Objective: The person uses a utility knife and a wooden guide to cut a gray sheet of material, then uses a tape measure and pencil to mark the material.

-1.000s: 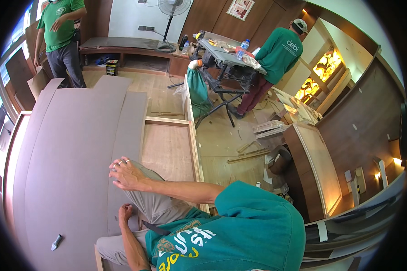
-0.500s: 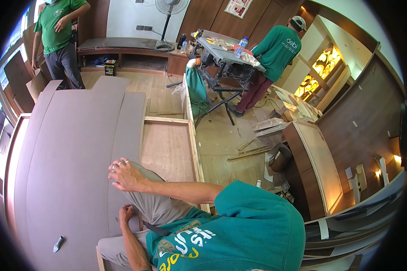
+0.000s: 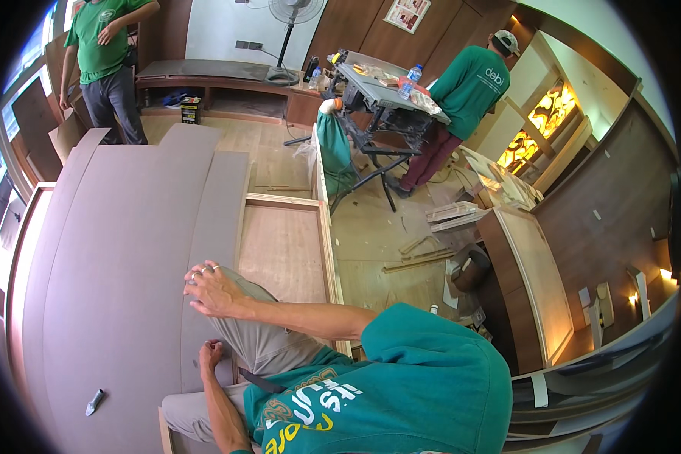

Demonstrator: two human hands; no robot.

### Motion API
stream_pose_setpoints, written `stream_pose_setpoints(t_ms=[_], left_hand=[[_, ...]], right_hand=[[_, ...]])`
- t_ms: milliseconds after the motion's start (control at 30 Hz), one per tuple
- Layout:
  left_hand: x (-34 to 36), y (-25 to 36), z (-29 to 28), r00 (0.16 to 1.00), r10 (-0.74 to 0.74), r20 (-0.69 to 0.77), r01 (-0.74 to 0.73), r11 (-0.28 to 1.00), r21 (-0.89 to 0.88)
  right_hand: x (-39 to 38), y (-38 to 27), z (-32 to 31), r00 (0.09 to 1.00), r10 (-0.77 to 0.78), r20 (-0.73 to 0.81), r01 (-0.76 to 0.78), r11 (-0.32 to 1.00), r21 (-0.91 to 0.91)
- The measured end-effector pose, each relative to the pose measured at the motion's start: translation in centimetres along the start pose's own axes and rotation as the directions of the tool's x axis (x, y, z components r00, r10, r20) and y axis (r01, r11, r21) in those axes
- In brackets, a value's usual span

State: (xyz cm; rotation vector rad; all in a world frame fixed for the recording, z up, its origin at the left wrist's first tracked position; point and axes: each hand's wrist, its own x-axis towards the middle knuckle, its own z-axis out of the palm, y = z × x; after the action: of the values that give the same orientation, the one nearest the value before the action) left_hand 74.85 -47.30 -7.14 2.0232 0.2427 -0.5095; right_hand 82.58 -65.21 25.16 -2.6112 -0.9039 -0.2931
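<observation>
Left hand (image 3: 211,354) curls, grip unclear; at left, its sweep could knock the loose tool (image 3: 94,402) across the grey panel (image 3: 121,250); right hand (image 3: 213,292) drapes over the knee (image 3: 244,283), fingers parted; farther right, a misstep could catch the wooden frame (image 3: 284,200).

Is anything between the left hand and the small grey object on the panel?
Nothing visible. Only the flat panel spans the gap from the left hand to the small grey object; the left knee sits below that path in the picture.
</observation>
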Motion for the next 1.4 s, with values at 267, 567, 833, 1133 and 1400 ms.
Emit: stream_pose_setpoints(t_ms=[267,567,833,1133,1400], left_hand=[[-0.7,0.6,0.0,1.0,0.004,0.003,-0.004,1.0,0.027],[1.4,-3.7,2.4,0.989,0.145,0.003,-0.144,0.979,0.147],[-6.5,2.7,-8.2,0.817,0.293,-0.496,-0.248,0.956,0.156],[-31.6,-6.0,-10.3,0.362,-0.355,-0.862,-0.3,0.831,-0.468],[-50.4,-16.4,8.9,0.014,-0.665,-0.746,0.537,0.634,-0.556]], right_hand=[[-0.5,-0.1,0.0,1.0,0.005,-0.008,-0.005,1.0,-0.011],[0.3,-0.2,0.3,0.983,0.048,0.177,-0.036,0.997,-0.073],[9.6,7.6,0.6,0.591,-0.094,0.801,-0.334,0.876,0.349],[1.9,16.4,9.3,0.332,-0.106,0.937,-0.917,0.198,0.347],[2.9,16.4,13.6,0.425,-0.229,0.876,-0.407,0.816,0.411]])
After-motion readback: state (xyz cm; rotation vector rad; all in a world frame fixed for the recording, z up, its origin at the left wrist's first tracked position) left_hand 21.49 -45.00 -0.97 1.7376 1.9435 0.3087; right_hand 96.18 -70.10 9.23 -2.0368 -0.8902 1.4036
